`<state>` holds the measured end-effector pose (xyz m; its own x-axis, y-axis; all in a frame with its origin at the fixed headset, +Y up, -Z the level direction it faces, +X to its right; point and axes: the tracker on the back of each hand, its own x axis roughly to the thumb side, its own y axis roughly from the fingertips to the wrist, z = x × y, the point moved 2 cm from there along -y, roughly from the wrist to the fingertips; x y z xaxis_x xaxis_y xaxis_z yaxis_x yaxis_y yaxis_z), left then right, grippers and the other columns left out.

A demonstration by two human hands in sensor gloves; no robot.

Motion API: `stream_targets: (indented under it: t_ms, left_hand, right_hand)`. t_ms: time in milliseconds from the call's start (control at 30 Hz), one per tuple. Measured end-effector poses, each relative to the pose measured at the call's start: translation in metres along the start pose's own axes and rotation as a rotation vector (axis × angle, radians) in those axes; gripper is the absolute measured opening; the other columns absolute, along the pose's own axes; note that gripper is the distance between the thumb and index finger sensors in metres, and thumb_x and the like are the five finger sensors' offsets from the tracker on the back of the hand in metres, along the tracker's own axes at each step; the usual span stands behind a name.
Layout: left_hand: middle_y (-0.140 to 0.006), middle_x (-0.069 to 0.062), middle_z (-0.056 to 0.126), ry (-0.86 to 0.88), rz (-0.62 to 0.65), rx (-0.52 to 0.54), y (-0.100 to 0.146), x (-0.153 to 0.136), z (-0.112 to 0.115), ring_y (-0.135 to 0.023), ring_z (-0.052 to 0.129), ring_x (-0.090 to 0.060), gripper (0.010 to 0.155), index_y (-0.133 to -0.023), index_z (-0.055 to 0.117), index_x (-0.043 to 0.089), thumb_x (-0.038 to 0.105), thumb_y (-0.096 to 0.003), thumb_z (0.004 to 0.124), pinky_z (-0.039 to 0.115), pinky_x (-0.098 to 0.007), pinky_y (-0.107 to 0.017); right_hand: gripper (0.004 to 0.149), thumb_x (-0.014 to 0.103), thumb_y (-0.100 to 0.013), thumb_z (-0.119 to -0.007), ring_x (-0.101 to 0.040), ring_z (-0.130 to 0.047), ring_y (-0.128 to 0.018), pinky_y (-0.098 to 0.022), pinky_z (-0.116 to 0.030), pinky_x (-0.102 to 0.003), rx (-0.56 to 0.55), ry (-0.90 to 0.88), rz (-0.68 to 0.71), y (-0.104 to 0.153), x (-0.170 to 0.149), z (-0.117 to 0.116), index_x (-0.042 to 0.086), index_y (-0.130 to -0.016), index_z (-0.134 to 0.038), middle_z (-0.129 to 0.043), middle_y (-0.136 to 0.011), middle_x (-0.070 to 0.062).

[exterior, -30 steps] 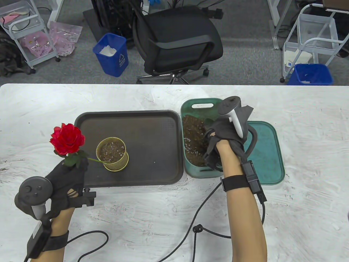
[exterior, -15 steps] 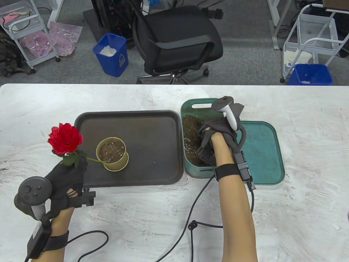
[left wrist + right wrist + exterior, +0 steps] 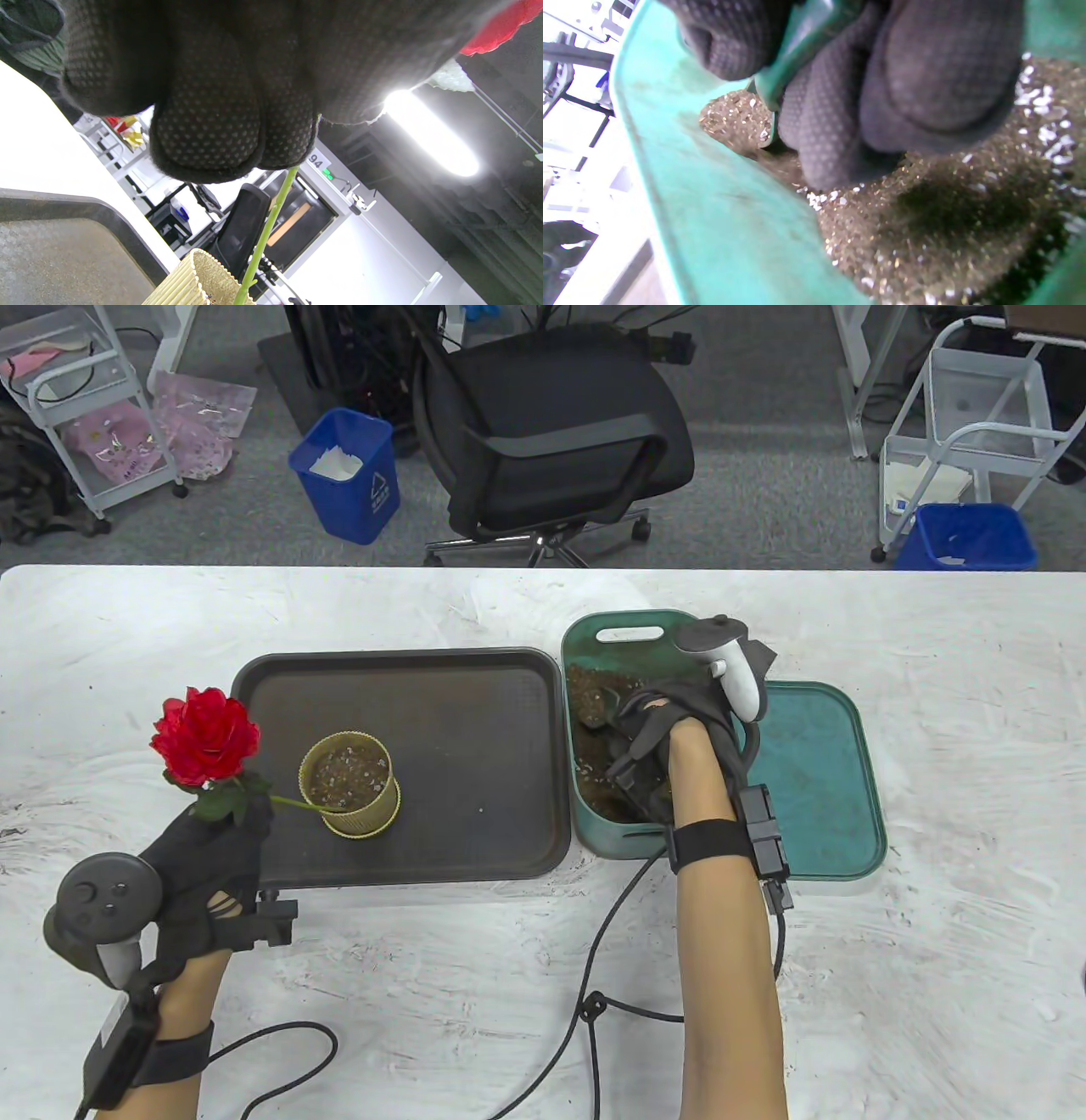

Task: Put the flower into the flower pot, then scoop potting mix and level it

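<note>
Right now the left hand is curling its fingers around the green stem of the red flower, holding the bloom up over the table just left of the dark tray. The stem is slanting down to the right, its lower end sitting inside the yellow ribbed flower pot, which is standing on the left part of the tray and already holding some mix. Over on the right, the right hand is reaching into the green tub of potting mix, its fingers wrapping closed around the handle of a green scoop. The scoop's bowl is lying heaped with mix near the tub's far left side. A green lid is lying flat just right of the tub.
</note>
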<state>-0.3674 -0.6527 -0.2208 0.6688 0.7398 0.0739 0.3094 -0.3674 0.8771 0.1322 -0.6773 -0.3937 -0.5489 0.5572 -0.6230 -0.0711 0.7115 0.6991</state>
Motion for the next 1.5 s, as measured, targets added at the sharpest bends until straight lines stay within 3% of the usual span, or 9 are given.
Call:
stream_targets:
  t_ms: [233,467,633,767,900,1067,1233,1500]
  left_hand:
    - [-0.058,0.004,0.107,0.005,0.001,-0.002,0.001,0.000,0.001,-0.035,0.116,-0.020,0.042,-0.074,0.099,0.021,0.047,-0.0414,0.093,0.096,-0.036,-0.034]
    - [-0.058,0.004,0.107,0.008,0.003,-0.005,0.001,0.000,0.001,-0.035,0.116,-0.019,0.042,-0.074,0.099,0.021,0.047,-0.0414,0.093,0.096,-0.036,-0.034]
    - [-0.058,0.004,0.107,0.007,0.006,-0.006,0.001,0.000,0.001,-0.035,0.116,-0.019,0.042,-0.074,0.099,0.021,0.047,-0.0414,0.093,0.096,-0.036,-0.034]
    - [-0.058,0.004,0.107,0.010,0.004,-0.006,0.001,0.000,0.001,-0.035,0.116,-0.019,0.042,-0.074,0.099,0.021,0.047,-0.0415,0.093,0.096,-0.036,-0.034]
    - [-0.058,0.004,0.107,0.012,0.003,-0.008,0.001,0.000,0.002,-0.035,0.116,-0.019,0.042,-0.074,0.099,0.021,0.047,-0.0416,0.093,0.096,-0.036,-0.034]
    - [-0.058,0.004,0.107,0.011,0.000,-0.006,0.001,-0.001,0.001,-0.035,0.116,-0.020,0.042,-0.074,0.099,0.021,0.047,-0.0415,0.093,0.096,-0.036,-0.034]
    - [-0.058,0.004,0.107,0.009,0.004,-0.007,0.001,-0.001,0.001,-0.035,0.116,-0.020,0.042,-0.075,0.099,0.021,0.047,-0.0416,0.093,0.096,-0.036,-0.034]
    - [-0.058,0.004,0.107,0.009,0.004,-0.007,0.001,-0.001,0.001,-0.035,0.116,-0.020,0.042,-0.074,0.099,0.021,0.047,-0.0415,0.093,0.096,-0.036,-0.034]
  right_hand:
    - [0.054,0.028,-0.042,-0.072,-0.029,-0.108,-0.033,-0.017,-0.096,-0.039,0.030,-0.179,0.029,0.017,-0.016,0.003,0.001,-0.089,-0.068,-0.096,-0.067,-0.016]
    - [0.054,0.028,-0.043,-0.072,-0.030,-0.108,-0.032,-0.017,-0.096,-0.039,-0.015,-0.277,0.087,0.051,-0.021,0.015,0.002,-0.089,-0.068,-0.096,-0.067,-0.016]
    - [0.054,0.028,-0.043,-0.072,-0.029,-0.108,-0.032,-0.016,-0.096,-0.039,-0.042,-0.295,0.144,0.078,-0.015,0.021,0.002,-0.089,-0.068,-0.096,-0.067,-0.016]
    - [0.053,0.029,-0.043,-0.072,-0.029,-0.108,-0.031,-0.016,-0.096,-0.038,-0.013,-0.279,0.215,0.096,0.000,0.012,0.001,-0.089,-0.069,-0.096,-0.066,-0.017]
    - [0.053,0.029,-0.043,-0.072,-0.029,-0.108,-0.030,-0.015,-0.097,-0.038,0.076,-0.243,0.298,0.107,0.024,-0.014,0.001,-0.089,-0.069,-0.096,-0.066,-0.017]
    - [0.053,0.029,-0.043,-0.071,-0.029,-0.108,-0.030,-0.015,-0.097,-0.038,0.186,-0.135,0.357,0.107,0.052,-0.068,0.002,-0.089,-0.068,-0.096,-0.067,-0.017]
    - [0.053,0.029,-0.044,-0.071,-0.029,-0.108,-0.031,-0.015,-0.097,-0.038,0.286,-0.033,0.363,0.092,0.070,-0.127,0.002,-0.089,-0.068,-0.096,-0.067,-0.017]
    - [0.053,0.029,-0.044,-0.071,-0.029,-0.108,-0.031,-0.016,-0.097,-0.038,0.326,0.077,0.314,0.065,0.078,-0.181,0.002,-0.089,-0.068,-0.096,-0.067,-0.017]
